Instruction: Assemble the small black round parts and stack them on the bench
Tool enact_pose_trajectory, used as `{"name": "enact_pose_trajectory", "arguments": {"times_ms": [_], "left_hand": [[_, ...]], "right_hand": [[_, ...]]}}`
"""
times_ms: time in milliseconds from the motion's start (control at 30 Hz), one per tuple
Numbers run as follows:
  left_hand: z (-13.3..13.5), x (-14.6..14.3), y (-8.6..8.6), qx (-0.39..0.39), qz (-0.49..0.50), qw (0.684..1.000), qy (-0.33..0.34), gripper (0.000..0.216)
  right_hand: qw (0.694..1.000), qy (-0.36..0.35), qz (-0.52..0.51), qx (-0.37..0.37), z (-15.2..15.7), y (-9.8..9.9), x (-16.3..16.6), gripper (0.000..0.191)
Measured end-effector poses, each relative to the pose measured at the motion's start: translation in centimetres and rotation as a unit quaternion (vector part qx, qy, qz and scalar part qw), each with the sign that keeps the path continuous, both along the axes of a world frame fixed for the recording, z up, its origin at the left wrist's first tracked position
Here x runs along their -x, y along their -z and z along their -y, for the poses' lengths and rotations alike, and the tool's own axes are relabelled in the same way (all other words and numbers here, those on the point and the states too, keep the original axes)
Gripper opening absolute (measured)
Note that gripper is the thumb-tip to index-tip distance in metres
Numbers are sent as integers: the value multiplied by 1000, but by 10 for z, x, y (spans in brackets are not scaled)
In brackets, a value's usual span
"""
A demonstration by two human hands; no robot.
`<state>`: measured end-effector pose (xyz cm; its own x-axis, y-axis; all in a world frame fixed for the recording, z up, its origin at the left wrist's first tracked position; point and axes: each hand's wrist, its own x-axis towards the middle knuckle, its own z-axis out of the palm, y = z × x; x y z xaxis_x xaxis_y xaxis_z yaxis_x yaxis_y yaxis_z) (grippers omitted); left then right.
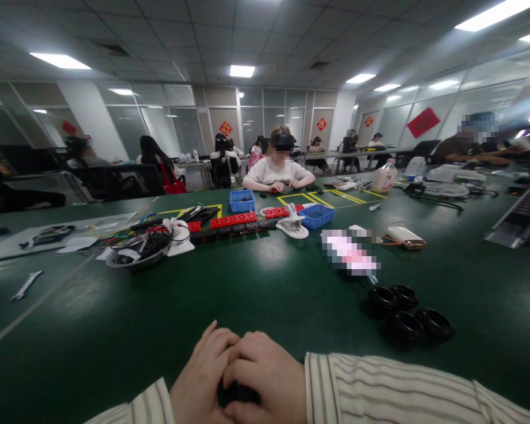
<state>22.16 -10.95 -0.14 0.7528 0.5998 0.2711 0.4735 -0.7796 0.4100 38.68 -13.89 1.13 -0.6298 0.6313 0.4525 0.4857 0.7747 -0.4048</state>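
My left hand [203,377] and my right hand [265,374] are pressed together at the near edge of the green table [256,294]. Both have their fingers curled round a small black object [236,391] that shows only as a dark patch between them; I cannot make out what it is. Striped sleeves cover both wrists. Several black rings [406,315] lie on the table to the right of my hands, apart from them.
Across the table a person [277,168] sits working. Two blue bins [242,201] [317,215], red parts in a row [234,221], a white clip [294,227], a bowl of cables [139,250], a wrench [25,285] and a power bank [404,237] lie about.
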Motion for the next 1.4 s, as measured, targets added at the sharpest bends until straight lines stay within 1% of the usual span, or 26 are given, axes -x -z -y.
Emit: {"name": "enact_pose_trajectory", "arguments": {"times_ms": [100,167,233,300,367,400,500,567,667,767,833,900,1000,1100,1167,1233,1300,1333,1400], "left_hand": [[-3,-2,-8,58,-2,997,51,38],[-3,-3,-14,91,-2,992,84,35],[-3,-5,-17,94,-8,991,90,37],[-3,-5,-17,81,-21,994,75,46],[-3,-5,-15,65,-35,995,60,57],[-3,-4,-13,55,-40,996,55,62],[-1,-1,-4,13,-43,998,35,69],[2,0,3,-12,-38,999,8,70],[8,1,9,-34,-30,998,-41,65],[10,-1,7,-35,-30,996,-70,51],[10,-3,3,-24,-31,997,-69,37],[8,-3,0,-6,-27,998,-54,28],[4,-3,-4,22,-24,999,-19,34],[0,-2,-8,73,-20,997,33,36],[-3,-3,-13,103,-21,992,68,34],[-6,-4,-17,105,-29,990,88,34],[-6,-4,-19,81,-36,992,85,39],[-5,-4,-18,67,-35,994,76,44],[-3,-2,-12,36,-29,998,52,54]], "right_hand": [[997,-59,-47,-31,-1,-2,0,19],[993,-90,-55,-47,-1,-2,0,13],[991,-110,-55,-57,-2,-1,0,12],[989,-116,-68,-66,-2,-1,0,15],[989,-100,-85,-65,-2,-1,-1,18],[991,-81,-88,-58,-1,-2,-1,21],[997,3,-73,-22,1,-2,-2,29],[997,50,-57,-2,2,-1,-1,35],[996,80,-33,10,3,1,0,41],[996,89,-18,15,2,4,0,38],[996,82,-13,12,1,4,0,34],[998,64,-12,9,0,4,0,30],[999,13,-43,-3,-1,0,-1,23],[993,-64,-98,-26,0,-4,-2,14],[988,-105,-109,-34,0,-5,-2,18],[986,-129,-101,-32,0,-7,-2,23],[986,-132,-98,-25,1,-9,-2,26],[987,-119,-103,-20,1,-10,-2,26],[991,-70,-113,-11,2,-10,-2,26]]}}
